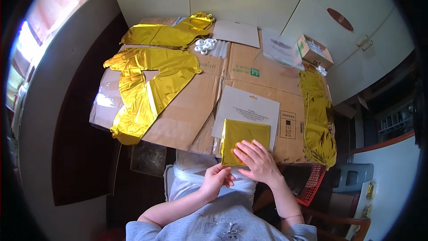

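A folded gold foil balloon (245, 134) lies on a white card (243, 102) at the near edge of the cardboard surface. My right hand (258, 163) rests on the foil with its fingers stretched out flat. At the foil's lower left corner, my left hand (217, 180) is closed, with thumb and fingertips pinching the edge; the rest of its fingers curl inward. The card carries print and a hanging slot, and the foil covers its lower part.
Flat gold foil balloons lie at left (151, 87), far left (165, 35) and right (317, 118) on the cardboard (187, 111). White ribbon rolls (204, 45), clear straws (219, 49), another card (236, 32), a clear bag (283, 49) and a small box (314, 52) sit toward the back. A red basket (311, 185) is below right.
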A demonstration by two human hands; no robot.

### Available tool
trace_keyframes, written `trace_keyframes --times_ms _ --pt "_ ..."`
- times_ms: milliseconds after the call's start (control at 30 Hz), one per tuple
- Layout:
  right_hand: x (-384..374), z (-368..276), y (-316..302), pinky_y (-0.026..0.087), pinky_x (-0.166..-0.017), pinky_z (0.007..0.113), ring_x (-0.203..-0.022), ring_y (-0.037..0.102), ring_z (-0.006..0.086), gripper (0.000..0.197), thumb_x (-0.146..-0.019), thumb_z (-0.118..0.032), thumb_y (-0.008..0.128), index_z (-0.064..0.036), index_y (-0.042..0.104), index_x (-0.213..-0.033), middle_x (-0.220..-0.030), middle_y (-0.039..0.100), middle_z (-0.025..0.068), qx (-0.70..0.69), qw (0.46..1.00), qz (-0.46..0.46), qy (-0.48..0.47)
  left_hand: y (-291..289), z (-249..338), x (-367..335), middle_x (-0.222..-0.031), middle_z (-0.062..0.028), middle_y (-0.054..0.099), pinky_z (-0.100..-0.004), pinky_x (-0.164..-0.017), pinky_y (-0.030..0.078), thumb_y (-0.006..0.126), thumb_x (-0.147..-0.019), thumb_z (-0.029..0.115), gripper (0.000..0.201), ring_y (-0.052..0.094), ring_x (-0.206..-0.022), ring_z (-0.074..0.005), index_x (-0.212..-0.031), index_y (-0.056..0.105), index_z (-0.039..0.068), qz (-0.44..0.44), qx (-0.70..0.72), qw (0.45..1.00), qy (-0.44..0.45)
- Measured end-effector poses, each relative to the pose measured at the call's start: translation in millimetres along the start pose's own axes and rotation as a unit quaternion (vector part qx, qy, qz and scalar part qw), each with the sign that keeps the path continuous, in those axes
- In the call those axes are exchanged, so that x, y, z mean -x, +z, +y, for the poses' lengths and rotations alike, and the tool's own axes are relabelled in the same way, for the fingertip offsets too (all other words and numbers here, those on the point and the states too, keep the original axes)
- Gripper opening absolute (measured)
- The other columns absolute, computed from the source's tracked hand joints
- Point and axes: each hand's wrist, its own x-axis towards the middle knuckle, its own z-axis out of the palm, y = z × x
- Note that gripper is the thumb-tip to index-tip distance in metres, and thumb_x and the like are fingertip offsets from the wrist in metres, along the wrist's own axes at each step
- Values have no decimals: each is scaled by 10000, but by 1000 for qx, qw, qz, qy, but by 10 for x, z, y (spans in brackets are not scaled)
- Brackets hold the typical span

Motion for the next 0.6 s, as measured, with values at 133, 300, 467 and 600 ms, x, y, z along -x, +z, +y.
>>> trace_keyframes --times_ms 133,300,467,600 --pt "29 42 70 341 -1121 488 -1295 477 260 592 -753 -214 739 -109 567 -1309 -1357 537 88 5 1000 -2 4 -87 36 57 -708 -37 616 -225 -481 442 519 -955 67 323 534 -509 -85 -1274 545 20 7 -61 992 108" --pt "23 58 86 358 -1111 506 -1267 515 272 517 -752 -153 704 -88 609 -1256 -1310 578 100 -34 999 27 10 -175 197 116 -743 -50 627 -214 -474 443 505 -951 56 431 564 -525 -88 -1378 454 18 17 -102 981 162" --pt "15 67 79 371 -1102 505 -1237 546 281 471 -787 -123 688 -71 608 -1248 -1281 601 109 -77 996 44 22 -175 307 137 -761 -75 648 -220 -469 452 508 -947 78 505 604 -539 -117 -1435 391 20 -15 -31 993 110" --pt "0 66 73 377 -1096 504 -1210 570 287 441 -804 -95 682 -59 611 -1238 -1250 620 114 -99 993 58 28 -160 311 96 -755 -77 646 -223 -469 452 526 -950 105 493 606 -538 -127 -1419 401 26 -20 27 998 60"
